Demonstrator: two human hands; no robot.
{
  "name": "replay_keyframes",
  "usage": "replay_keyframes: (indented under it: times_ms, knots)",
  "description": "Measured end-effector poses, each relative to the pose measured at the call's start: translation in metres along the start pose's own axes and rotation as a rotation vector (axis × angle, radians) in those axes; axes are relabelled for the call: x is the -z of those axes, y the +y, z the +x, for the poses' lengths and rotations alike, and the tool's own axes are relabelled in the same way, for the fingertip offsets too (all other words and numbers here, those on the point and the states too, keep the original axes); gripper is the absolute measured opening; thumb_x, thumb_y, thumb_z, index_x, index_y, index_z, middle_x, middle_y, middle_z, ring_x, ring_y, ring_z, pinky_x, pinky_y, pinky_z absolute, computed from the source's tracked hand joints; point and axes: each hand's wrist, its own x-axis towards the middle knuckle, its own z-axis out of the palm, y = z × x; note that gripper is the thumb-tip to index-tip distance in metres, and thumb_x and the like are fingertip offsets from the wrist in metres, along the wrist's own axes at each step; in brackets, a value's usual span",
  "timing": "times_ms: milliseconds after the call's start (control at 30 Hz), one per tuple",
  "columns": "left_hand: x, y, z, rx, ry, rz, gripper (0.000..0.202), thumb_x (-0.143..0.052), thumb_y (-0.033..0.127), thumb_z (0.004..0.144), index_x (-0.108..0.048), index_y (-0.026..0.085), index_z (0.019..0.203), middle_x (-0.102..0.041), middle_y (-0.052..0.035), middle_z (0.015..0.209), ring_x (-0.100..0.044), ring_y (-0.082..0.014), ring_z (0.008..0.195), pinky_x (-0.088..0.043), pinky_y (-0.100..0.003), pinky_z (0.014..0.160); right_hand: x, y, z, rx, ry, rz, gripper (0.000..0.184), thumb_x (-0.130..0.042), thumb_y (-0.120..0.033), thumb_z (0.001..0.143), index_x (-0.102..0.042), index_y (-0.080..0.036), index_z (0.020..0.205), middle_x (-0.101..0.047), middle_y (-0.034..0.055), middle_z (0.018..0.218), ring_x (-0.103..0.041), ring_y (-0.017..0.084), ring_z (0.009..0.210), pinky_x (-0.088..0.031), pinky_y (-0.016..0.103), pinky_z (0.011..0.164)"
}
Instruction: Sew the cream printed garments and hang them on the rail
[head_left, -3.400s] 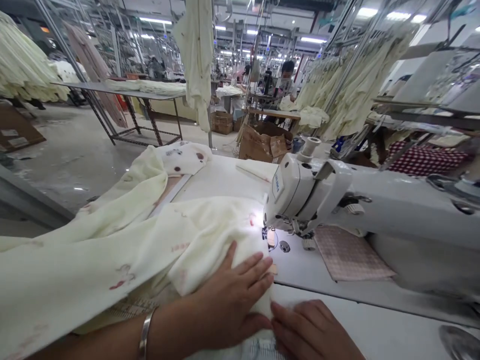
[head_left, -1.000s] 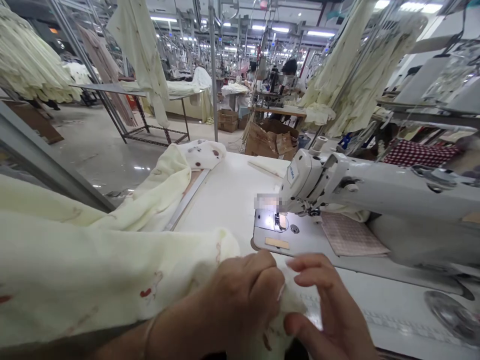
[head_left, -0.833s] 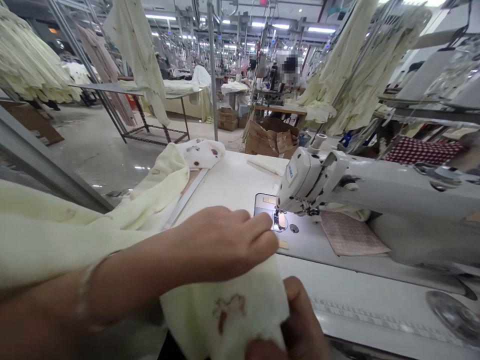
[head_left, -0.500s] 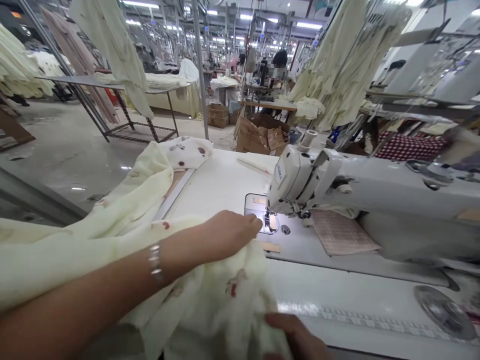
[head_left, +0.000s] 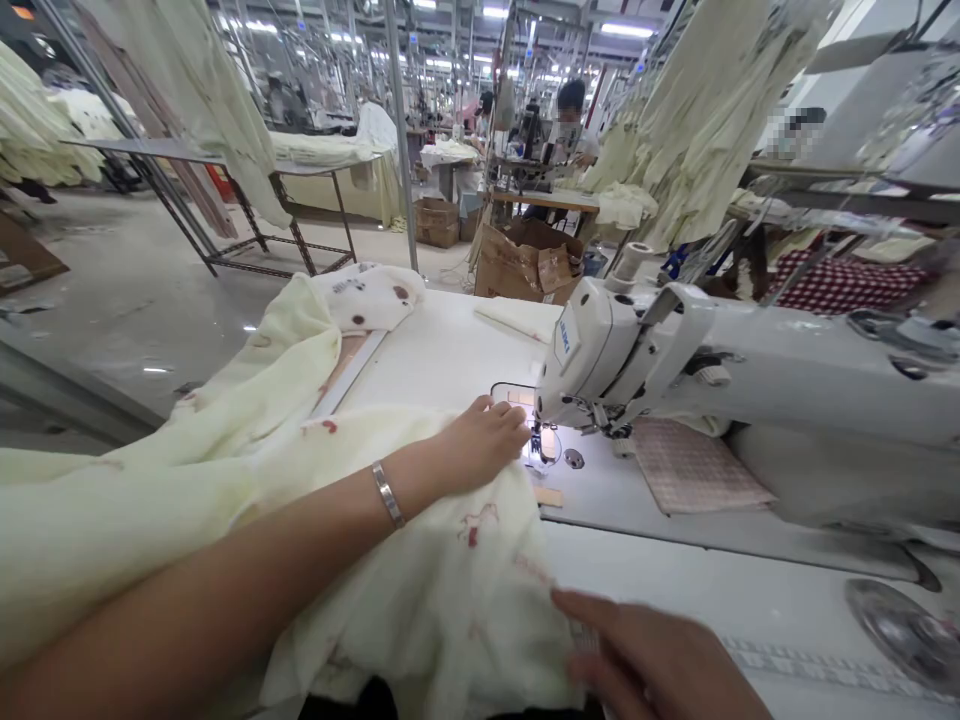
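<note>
Two-handed, presses down cream fabric (head_left: 420, 560): left hand (head_left: 484, 440) flat on its far edge, right hand (head_left: 660, 665) open at the near edge (neither pinching). Just beyond the left fingertips, presser foot (head_left: 537, 441) of sewing machine (head_left: 622, 350); seemingly lined up, not yet stitching.

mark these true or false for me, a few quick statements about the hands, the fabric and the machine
1. The left hand rests on the fabric close to the needle. True.
2. The left wrist is bare. False: it wears a bracelet.
3. A checked cloth lies under the arm of the machine. True.
4. The right hand lies on top of the machine. False: it is low in the view, at the near edge of the fabric.
5. The fabric is plain dark blue. False: it is cream with small reddish prints.
</note>
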Motion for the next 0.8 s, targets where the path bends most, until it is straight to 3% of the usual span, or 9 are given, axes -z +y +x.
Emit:
replay_keyframes:
  times_ms: [133, 233, 300, 433, 500, 600, 700, 800]
  knots:
    - [0.005, 0.001, -0.001, 0.173, 0.057, -0.061, 0.008, -0.045, 0.019, 0.089, -0.051, 0.015, 0.092, -0.053, -0.0082, 0.104, -0.049, -0.021, 0.095, -0.031, -0.042, 0.093, 0.001, 0.012, 0.051, 0.151, 0.015, -0.395, 0.029, -0.042, -0.017, 0.085, -0.058, -0.021, 0.109, -0.07, 0.0028, 0.081, -0.065, 0.02, 0.068, -0.046, 0.029, 0.057]
    - [0.022, 0.012, -0.003, 0.406, 0.142, -0.088, 0.01, -0.049, 0.02, 0.086, -0.049, 0.014, 0.095, -0.054, -0.0102, 0.1, -0.047, -0.0256, 0.096, -0.033, -0.047, 0.088, -0.002, 0.018, 0.069, 0.193, 0.004, -0.452, 0.027, -0.041, -0.014, 0.084, -0.061, -0.02, 0.101, -0.067, 0.0006, 0.071, -0.062, 0.018, 0.061, -0.039, 0.028, 0.052]
    - [0.032, 0.026, -0.009, 0.498, 0.21, -0.166, 0.008, -0.046, 0.013, 0.085, -0.048, 0.015, 0.092, -0.054, -0.008, 0.094, -0.048, -0.0237, 0.09, -0.038, -0.041, 0.08, -0.002, 0.022, 0.074, 0.23, 0.004, -0.456, 0.026, -0.04, -0.014, 0.084, -0.06, -0.018, 0.1, -0.065, 0.0012, 0.068, -0.06, 0.017, 0.059, -0.036, 0.028, 0.051]
    - [0.024, 0.052, -0.023, 0.428, 0.177, -0.345, 0.013, -0.043, 0.008, 0.083, -0.05, 0.017, 0.089, -0.055, -0.0042, 0.09, -0.05, -0.0193, 0.085, -0.042, -0.033, 0.077, 0.003, 0.033, 0.08, 0.33, -0.02, -0.475, 0.024, -0.039, -0.013, 0.084, -0.063, -0.017, 0.084, -0.061, 0.0017, 0.063, -0.054, 0.016, 0.056, -0.032, 0.028, 0.053]
    - [0.009, 0.057, -0.029, 0.351, 0.148, -0.322, 0.01, -0.045, 0.014, 0.086, -0.052, 0.015, 0.092, -0.056, -0.0065, 0.101, -0.049, -0.0209, 0.098, -0.04, -0.036, 0.088, 0.006, 0.039, 0.082, 0.362, -0.03, -0.481, 0.026, -0.038, -0.012, 0.084, -0.062, -0.018, 0.074, -0.06, 0.0022, 0.06, -0.053, 0.015, 0.055, -0.031, 0.028, 0.053]
    - [-0.006, 0.062, -0.037, 0.242, 0.151, -0.209, 0.018, -0.046, 0.026, 0.09, -0.052, 0.015, 0.102, -0.048, -0.0106, 0.125, -0.038, -0.0258, 0.122, -0.025, -0.046, 0.105, 0.012, 0.044, 0.079, 0.36, -0.044, -0.464, 0.028, -0.039, -0.015, 0.085, -0.062, -0.02, 0.07, -0.059, 0.0005, 0.059, -0.053, 0.014, 0.055, -0.031, 0.027, 0.053]
    - [-0.007, 0.07, -0.045, 0.231, 0.125, -0.182, 0.023, -0.046, 0.033, 0.09, -0.052, 0.019, 0.107, -0.041, -0.0113, 0.135, -0.03, -0.0289, 0.13, -0.018, -0.054, 0.106, 0.017, 0.048, 0.077, 0.278, -0.001, -0.426, 0.024, -0.04, -0.022, 0.087, -0.062, -0.023, 0.079, -0.06, -0.0022, 0.06, -0.054, 0.012, 0.055, -0.034, 0.025, 0.053]
    - [-0.003, 0.072, -0.049, 0.238, 0.089, -0.23, 0.032, -0.043, 0.04, 0.09, -0.05, 0.019, 0.112, -0.039, -0.0131, 0.137, -0.027, -0.0297, 0.131, -0.017, -0.056, 0.106, 0.017, 0.056, 0.083, 0.137, 0.097, -0.423, 0.021, -0.043, -0.031, 0.088, -0.061, -0.023, 0.091, -0.06, -0.0034, 0.057, -0.054, 0.012, 0.049, -0.033, 0.023, 0.047]
